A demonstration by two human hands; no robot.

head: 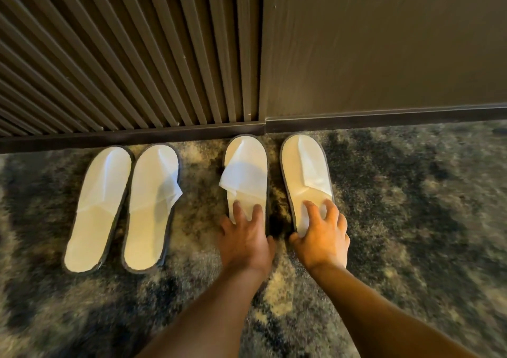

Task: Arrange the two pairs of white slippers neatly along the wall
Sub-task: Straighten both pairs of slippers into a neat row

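Four slippers toe the skirting board (131, 135); I see my left hand (245, 237) and right hand (323, 241), fingers (236, 210) spread, pressing the three-o'clock pair (247, 165) square.

Slipper heels (301, 227) under hands; carpet (411, 220) blurred

Open carpet (411, 220) lies right of the slippers; the baseboard (384, 123) blocks beyond.

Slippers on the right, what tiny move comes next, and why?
Probably slide the right slipper sideways toward its partner. The left pair nearly touches, but carpet shows between these two. Both hands, left and right, press on the heels.
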